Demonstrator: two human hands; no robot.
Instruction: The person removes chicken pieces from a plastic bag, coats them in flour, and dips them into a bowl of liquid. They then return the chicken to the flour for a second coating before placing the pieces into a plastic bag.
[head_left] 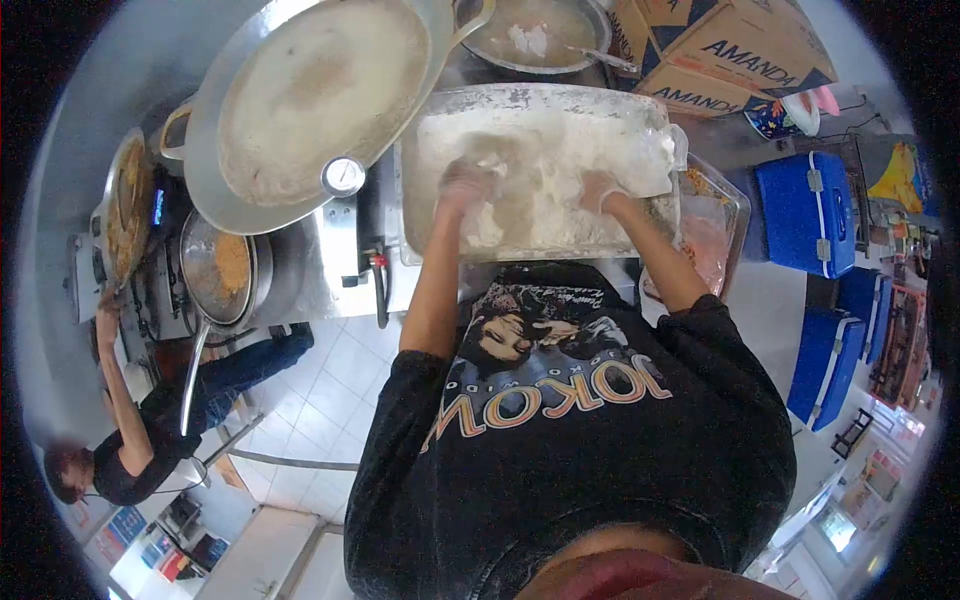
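Note:
A wide rectangular tray (pixel 407 200) holds white flour, heaped and uneven, with flour smeared along its far rim. On the left side of the tray is my left hand (pixel 468 188), dusted with flour and blurred by motion, so its fingers are not clear. My right hand (pixel 600 190) reaches into the flour on the right side, its fingers partly buried and blurred. Pale lumps of floury material lie between and beside the hands. Whether either hand holds anything cannot be made out.
Left stand a large pan of cloudy liquid (pixel 320 100), a thermometer dial (pixel 343 176) and a strainer with orange crumbs (pixel 232 265). Beyond are a bowl (pixel 535 30) and cardboard boxes (pixel 740 50). A container (pixel 715 235) and blue coolers (pixel 805 213) are right. Another person (pixel 130 430) works far left.

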